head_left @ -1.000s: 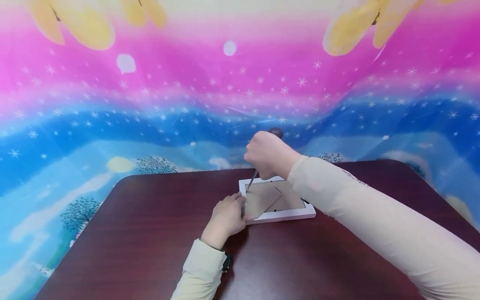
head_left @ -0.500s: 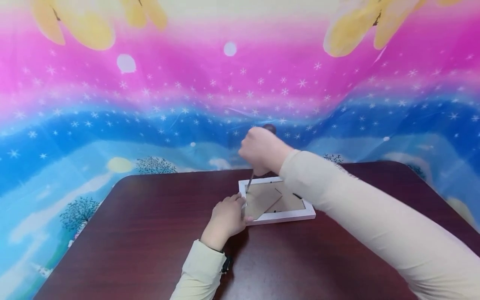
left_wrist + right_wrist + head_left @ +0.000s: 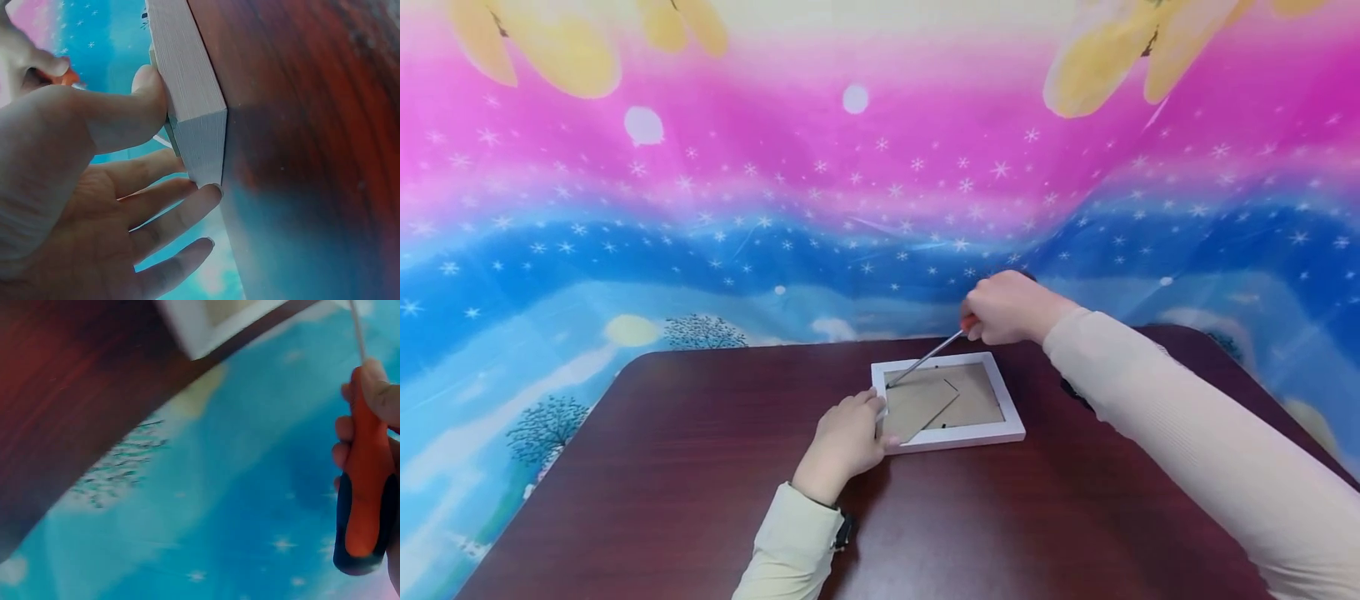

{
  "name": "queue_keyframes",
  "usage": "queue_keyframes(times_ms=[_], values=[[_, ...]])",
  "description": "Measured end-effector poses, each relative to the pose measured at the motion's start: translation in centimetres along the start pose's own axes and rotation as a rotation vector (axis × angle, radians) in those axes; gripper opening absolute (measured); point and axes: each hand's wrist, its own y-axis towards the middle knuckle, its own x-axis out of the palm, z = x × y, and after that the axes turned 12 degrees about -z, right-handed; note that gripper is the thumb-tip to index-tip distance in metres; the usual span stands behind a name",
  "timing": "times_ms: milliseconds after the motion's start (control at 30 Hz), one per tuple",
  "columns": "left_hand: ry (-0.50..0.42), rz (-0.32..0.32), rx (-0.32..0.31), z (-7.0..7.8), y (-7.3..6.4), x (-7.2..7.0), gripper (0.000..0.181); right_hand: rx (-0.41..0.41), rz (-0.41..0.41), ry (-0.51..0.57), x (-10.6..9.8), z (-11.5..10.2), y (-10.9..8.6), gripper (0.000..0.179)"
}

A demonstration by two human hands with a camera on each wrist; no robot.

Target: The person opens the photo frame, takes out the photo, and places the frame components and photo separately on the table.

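A white picture frame point(image 3: 1011, 408) lies back-up on the table, its beige backing board point(image 3: 925, 408) showing small dark tabs and a crease. My left hand point(image 3: 844, 437) holds the frame's near left corner. In the left wrist view the thumb point(image 3: 150, 94) presses at the upper edge and the fingertips meet the short side. My right hand point(image 3: 1011, 307) grips a screwdriver by its orange and black handle point(image 3: 367, 481), above the frame's far right part. The screwdriver's shaft point(image 3: 928, 357) slants down to the left, its tip right at a tab on the inner left edge.
The dark reddish-brown table point(image 3: 700, 467) has rounded far corners. A blue and pink snowflake-patterned backdrop point(image 3: 775, 208) hangs close behind its far edge. A dark band point(image 3: 842, 530) sits on my left wrist.
My right hand has moved right and slightly down, tipping the screwdriver from steep to slanted while its tip stays at the left edge. The left hand keeps its place on the frame.
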Motion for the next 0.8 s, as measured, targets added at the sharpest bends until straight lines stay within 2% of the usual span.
queue_keyframes(times_ms=[100,200,433,533,667,800], values=[[-0.009,-0.001,0.006,-0.1,0.0,0.1,0.056,-0.035,0.025,0.012,1.0,0.5,-0.5,0.005],[-0.019,-0.003,0.008,-0.2,0.1,0.2,0.057,-0.068,0.064,-0.023,1.0,0.2,-0.8,0.006],[-0.017,0.019,0.011,-0.7,-0.1,0.2,0.054,-0.114,0.149,-0.243,-2.1,-3.0,-0.1,0.006],[-0.005,0.045,0.011,-0.9,-0.1,0.1,0.053,-0.097,0.147,-0.356,-3.4,-4.5,0.5,0.017],[0.004,0.045,0.014,-0.9,0.0,0.0,0.054,-0.056,0.103,-0.486,-4.7,-6.4,1.0,0.025],[-0.018,0.043,0.043,-0.7,0.0,0.5,0.052,-0.035,0.045,-0.591,-5.8,-8.4,1.9,0.017]])
